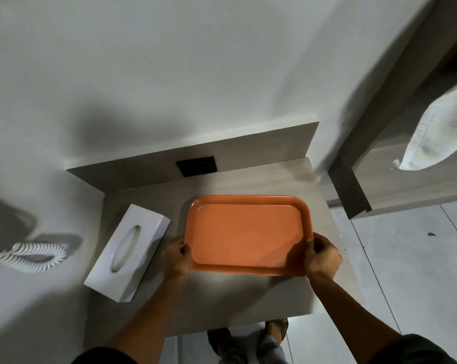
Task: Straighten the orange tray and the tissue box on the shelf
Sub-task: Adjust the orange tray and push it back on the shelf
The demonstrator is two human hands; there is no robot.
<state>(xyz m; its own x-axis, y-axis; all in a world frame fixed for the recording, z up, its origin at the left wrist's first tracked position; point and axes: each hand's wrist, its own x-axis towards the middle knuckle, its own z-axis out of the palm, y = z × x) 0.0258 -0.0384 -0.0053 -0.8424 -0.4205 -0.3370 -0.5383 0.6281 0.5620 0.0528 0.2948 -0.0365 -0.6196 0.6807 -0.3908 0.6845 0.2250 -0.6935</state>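
Observation:
The orange tray [245, 232] lies flat and empty on the grey shelf [222, 298], towards its right side. My left hand [176, 258] grips the tray's near left corner. On the near right corner my right hand [322, 256] is closed, thumb over the rim. The white tissue box [127, 253] lies at the shelf's left edge, turned at an angle to the tray, its oval slot facing up. Neither hand touches the box.
A black socket plate [197, 166] sits in the low back panel behind the tray. A coiled white cord [30, 257] hangs on the wall to the left. A white towel [440, 124] hangs at the right over a wooden unit [395, 179]. Floor tiles lie below.

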